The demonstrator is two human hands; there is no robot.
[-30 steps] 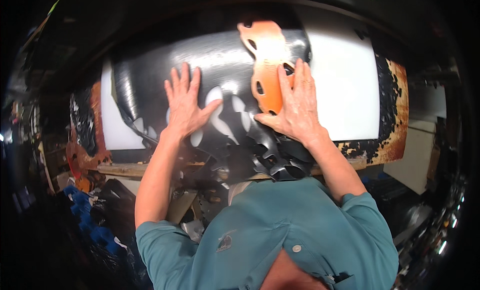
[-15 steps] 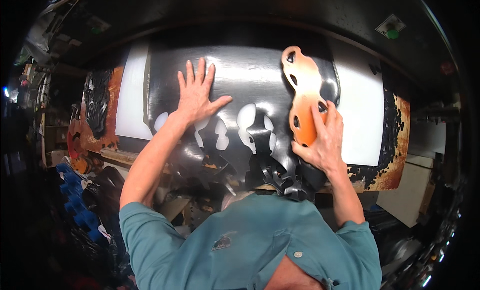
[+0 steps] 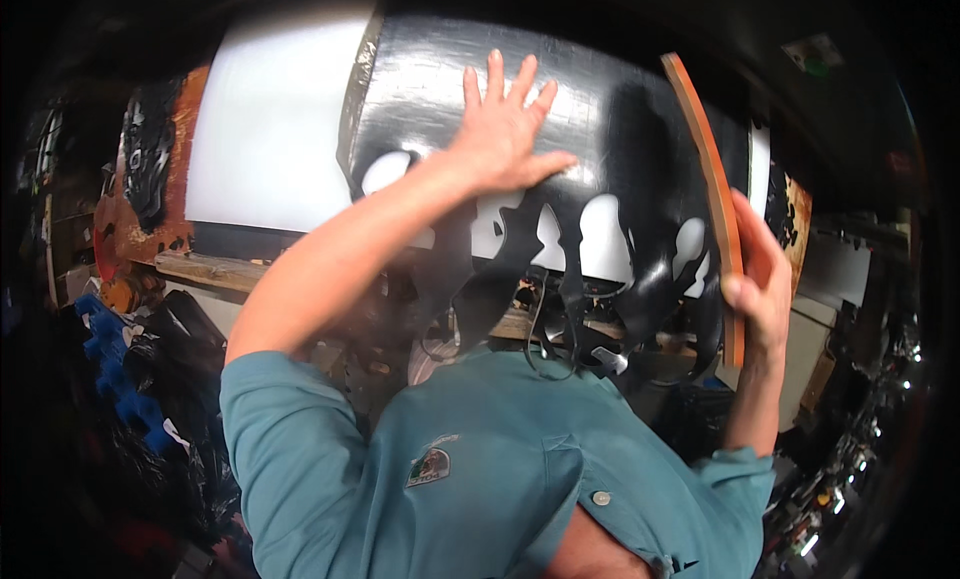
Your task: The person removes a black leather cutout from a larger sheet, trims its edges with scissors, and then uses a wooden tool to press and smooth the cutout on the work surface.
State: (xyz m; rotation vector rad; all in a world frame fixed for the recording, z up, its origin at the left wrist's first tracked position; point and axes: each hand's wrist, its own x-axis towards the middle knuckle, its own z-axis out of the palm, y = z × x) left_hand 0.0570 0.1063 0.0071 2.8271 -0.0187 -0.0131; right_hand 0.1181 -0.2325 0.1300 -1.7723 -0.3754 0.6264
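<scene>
Spread with its fingers apart, my left hand lies flat on a glossy black sheet. Rows of rounded cut-outs run along the sheet's near side, and its torn strips hang toward my shirt. In my right hand is an orange cutting die, gripped near its lower end. It stands on edge, so only its narrow wavy side shows. Whether its lower end touches the sheet I cannot tell. Beneath the sheet is a white board, seen through the holes and widely bare at the left.
A dark machine part with a green button hangs over the far side. A wooden strip edges the bench. Blue toothed pieces and black bags lie at the lower left; a pale box stands at the right.
My left hand and the black sheet have shifted right across the white board, baring more of it at the left. The cutting die has been lifted and turned from flat to on edge.
</scene>
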